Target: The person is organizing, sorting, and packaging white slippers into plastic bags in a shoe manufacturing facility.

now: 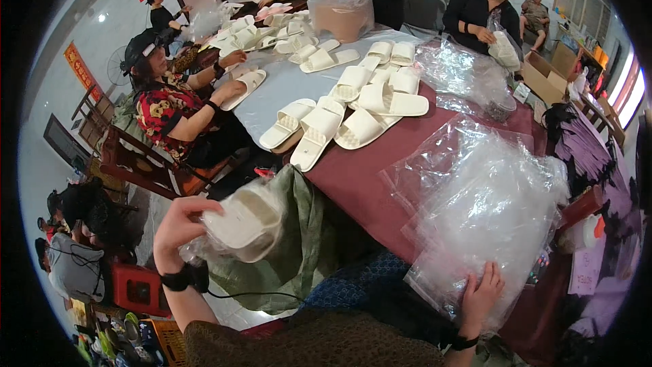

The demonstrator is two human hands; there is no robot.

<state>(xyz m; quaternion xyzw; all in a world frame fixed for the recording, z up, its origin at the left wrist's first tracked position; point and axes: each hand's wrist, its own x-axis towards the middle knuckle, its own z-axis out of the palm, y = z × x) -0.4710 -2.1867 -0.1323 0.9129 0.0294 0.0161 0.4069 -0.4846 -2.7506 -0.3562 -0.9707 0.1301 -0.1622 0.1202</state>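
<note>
My left hand (181,225) grips a clear plastic bag with cream slippers (248,224) inside, held up at the left over an open green woven sack (299,231). The bagged slippers are slightly blurred. On the near right of the table, my right hand (483,293) lies with fingers stretched over a pile of flat clear plastic bags (485,197). Beyond both hands, a heap of loose cream slippers (367,102) rests near the table's left edge. Some of them overlap one another.
The table carries a dark red cloth (367,177). Farther back are more slippers (265,30), a round tan container wrapped in plastic (341,17) and crumpled plastic (462,75). Co-workers handle slippers on the left and far right. A red stool (139,289) stands at lower left.
</note>
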